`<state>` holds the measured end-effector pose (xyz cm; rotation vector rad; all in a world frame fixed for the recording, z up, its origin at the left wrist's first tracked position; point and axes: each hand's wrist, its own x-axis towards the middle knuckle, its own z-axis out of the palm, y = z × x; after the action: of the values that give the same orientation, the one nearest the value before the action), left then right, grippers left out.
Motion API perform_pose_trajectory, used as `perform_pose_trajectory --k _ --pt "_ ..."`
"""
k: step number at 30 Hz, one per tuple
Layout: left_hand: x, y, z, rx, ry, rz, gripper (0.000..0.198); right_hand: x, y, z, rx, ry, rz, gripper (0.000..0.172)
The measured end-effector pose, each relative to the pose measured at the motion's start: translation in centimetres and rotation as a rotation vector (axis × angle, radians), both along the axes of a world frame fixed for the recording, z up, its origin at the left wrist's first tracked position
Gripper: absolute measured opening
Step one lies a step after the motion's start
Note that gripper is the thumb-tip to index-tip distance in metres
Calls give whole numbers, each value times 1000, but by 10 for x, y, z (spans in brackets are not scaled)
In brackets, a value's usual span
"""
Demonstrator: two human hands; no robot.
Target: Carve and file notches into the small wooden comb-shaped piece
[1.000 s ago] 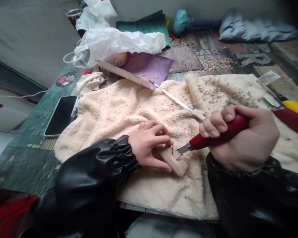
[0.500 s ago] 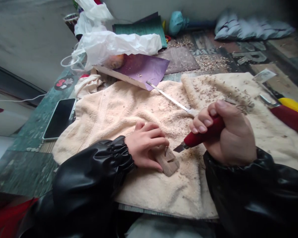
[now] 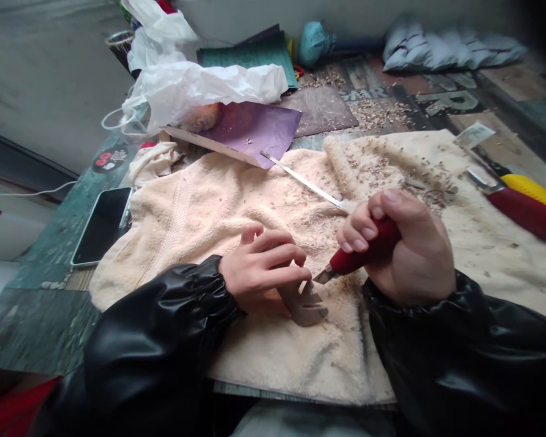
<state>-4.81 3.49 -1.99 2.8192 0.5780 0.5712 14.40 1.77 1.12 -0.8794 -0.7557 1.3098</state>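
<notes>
My left hand (image 3: pixel 266 270) grips a small block of wood (image 3: pixel 308 308) with notches cut in it, and part of the block is hidden under the fingers. The block rests tilted on a cream towel (image 3: pixel 273 364). Closed round the red handle of a carving knife (image 3: pixel 366 246) is my right hand (image 3: pixel 409 252). The knife's short blade points down to the left, its tip at the block's upper right edge beside my left fingertips. Whether the tip is touching the wood I cannot tell.
A thin metal strip (image 3: pixel 300 181) lies on the towel amid wood shavings. Red and yellow handled tools (image 3: pixel 523 203) are at the right. A phone (image 3: pixel 102 226) lies at the left. Purple paper (image 3: pixel 255 130) and a white plastic bag (image 3: pixel 209 85) are behind.
The blade tip has come to the block's edge. My left hand has tipped the block so that its notched side shows more, and the whole view has shifted slightly.
</notes>
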Motion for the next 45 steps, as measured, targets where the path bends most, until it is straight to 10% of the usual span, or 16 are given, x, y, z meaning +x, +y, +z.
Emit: perform_pose_trajectory --k 13,20,30,35,38,45 --pt "-9 13 4 117 -337 99 57 15 -1 9 24 -28 -17 22" --pt "-11 26 -8 49 -710 335 67 41 -21 41 153 -1076 417 7" --pt "-12 21 -8 -23 -691 303 68 -13 -28 -17 189 -1581 616 16" --pt "-12 20 -6 -10 -627 265 66 -9 -26 -7 177 -1506 617 11" --pt "-12 20 -3 16 -593 262 65 18 -13 10 100 -1447 498 11" --pt "-5 16 3 102 -476 204 66 82 5 24 38 -1295 -475 17"
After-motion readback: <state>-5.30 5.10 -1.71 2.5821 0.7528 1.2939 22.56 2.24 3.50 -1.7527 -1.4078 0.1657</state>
